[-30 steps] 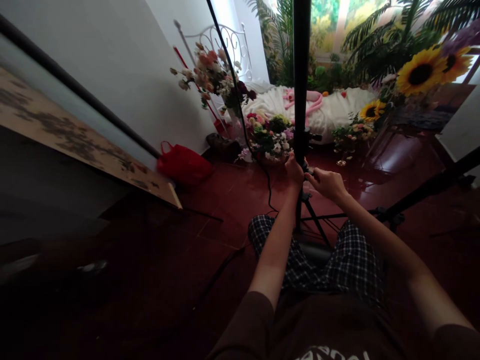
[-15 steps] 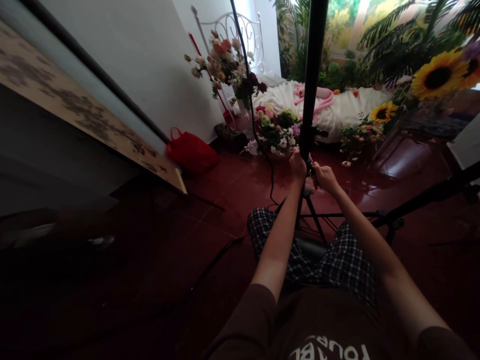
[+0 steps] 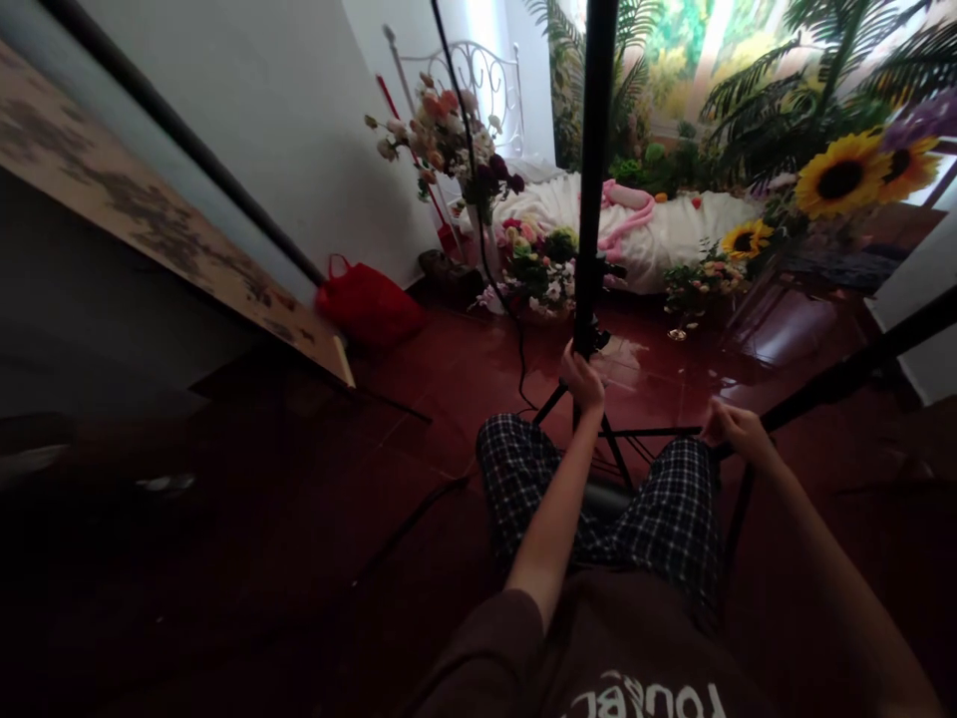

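Observation:
A black upright stand (image 3: 589,199) rises between my knees, its legs spread over the floor. My left hand (image 3: 583,381) is wrapped round its pole, just below a black clamp knob (image 3: 598,337). To the right, above my knee, is my right hand (image 3: 737,431) with its fingers curled in. It is beside a second, slanted black pole (image 3: 837,384), which runs up to the right edge. Whether those fingers touch that pole or hold anything is hidden.
A black cable (image 3: 489,264) hangs left of the stand. Flowers (image 3: 542,264) stand on the red tiled floor (image 3: 449,369) before a white-draped bed (image 3: 673,234). Sunflowers (image 3: 837,179) are at right. A red bag (image 3: 370,304) and a long patterned panel (image 3: 186,239) are at left.
My right hand has left the clamp knob and moved right, toward the slanted pole. My left hand stays on the stand, now slightly lower. The view has shifted a little.

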{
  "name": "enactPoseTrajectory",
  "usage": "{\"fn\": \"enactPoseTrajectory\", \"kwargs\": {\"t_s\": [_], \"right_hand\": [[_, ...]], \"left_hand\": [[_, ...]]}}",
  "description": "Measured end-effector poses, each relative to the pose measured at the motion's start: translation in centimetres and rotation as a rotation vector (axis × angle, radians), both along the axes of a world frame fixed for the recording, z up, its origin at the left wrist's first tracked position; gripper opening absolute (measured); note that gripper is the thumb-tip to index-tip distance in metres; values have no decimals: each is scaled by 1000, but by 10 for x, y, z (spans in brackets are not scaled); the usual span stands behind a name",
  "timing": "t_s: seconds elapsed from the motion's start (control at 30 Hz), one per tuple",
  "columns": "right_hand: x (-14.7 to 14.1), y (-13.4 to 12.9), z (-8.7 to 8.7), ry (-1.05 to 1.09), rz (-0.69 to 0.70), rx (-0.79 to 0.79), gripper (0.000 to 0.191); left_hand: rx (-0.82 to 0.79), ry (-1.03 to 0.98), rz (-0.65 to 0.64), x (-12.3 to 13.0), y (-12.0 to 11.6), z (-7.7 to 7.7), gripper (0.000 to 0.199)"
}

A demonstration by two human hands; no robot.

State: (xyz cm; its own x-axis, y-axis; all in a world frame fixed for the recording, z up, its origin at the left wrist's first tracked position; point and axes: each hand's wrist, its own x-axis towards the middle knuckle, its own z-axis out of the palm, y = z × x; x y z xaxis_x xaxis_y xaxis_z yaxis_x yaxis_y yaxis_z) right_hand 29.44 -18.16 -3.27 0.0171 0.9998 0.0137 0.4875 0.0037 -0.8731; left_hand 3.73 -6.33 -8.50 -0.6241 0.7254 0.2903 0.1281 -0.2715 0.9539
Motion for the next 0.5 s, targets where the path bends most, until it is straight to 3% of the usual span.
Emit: {"fn": "enactPoseTrajectory", "kwargs": {"t_s": [0.07,0.13,0.2,0.23,0.3,0.37,0.5], "right_hand": [[35,-17,-3,119,-134,-22,69],[64,-32,-2,225,-303,3,66],[87,-45,3,332,-491,41,62],[96,-50,7,404,-575,50,58],[108,-58,20,591,-700,43,49],[114,-62,37,801,-736,1,41],[121,-57,74,1048,-649,-88,38]], "left_hand": [[-139,44,78,27,-41,-34,37],[-242,39,4,62,-73,-60,37],[-264,22,-215,101,-88,-68,34],[-230,20,-368,122,-89,-63,31],[-92,45,-680,163,-80,-34,29],[42,59,-913,204,-64,13,35],[128,-64,-1209,272,-42,108,43]]}}
